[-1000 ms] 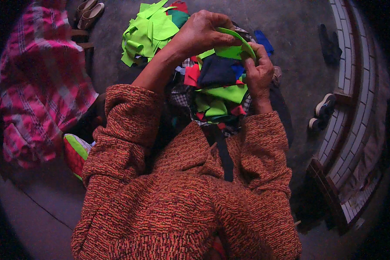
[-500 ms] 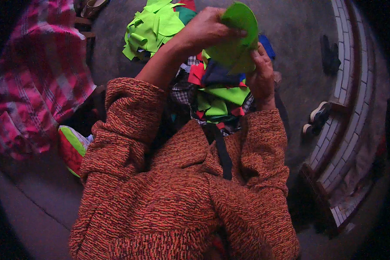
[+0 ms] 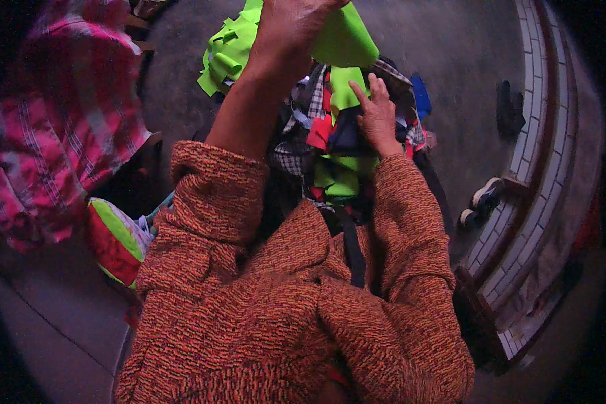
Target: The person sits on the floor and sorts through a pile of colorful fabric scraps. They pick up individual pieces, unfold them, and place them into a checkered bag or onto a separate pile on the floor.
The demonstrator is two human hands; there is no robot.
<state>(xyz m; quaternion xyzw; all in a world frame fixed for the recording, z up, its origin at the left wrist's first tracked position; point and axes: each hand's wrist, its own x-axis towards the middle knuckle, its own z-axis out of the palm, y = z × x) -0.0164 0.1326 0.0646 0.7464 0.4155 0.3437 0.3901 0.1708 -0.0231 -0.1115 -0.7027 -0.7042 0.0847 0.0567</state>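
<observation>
My left hand (image 3: 295, 27) reaches up to the top edge of the view, closed on a lime-green fabric piece (image 3: 345, 42) that hangs to its right. Its fingertips are partly cut off by the frame. Below and nearer to me, my right hand (image 3: 378, 118) is open with fingers apart and nothing in it. It hovers over or touches a heap of mixed cloth scraps, beside another lime-green scrap (image 3: 344, 86); contact is unclear. In the heap also lie a red scrap (image 3: 320, 132), a dark navy piece (image 3: 345, 131) and black-and-white checked cloth (image 3: 291, 161).
A pile of lime-green scraps (image 3: 230, 50) lies on the floor beyond my left forearm. Pink plaid cloth (image 3: 60, 135) hangs at the left, near a red-and-green cushion-like item (image 3: 118, 242). Shoes (image 3: 486, 194) sit by a white-tiled step (image 3: 528, 135) at the right.
My right hand has let go of the lime-green fabric piece and dropped toward the heap. My left hand has carried the piece up and slightly left.
</observation>
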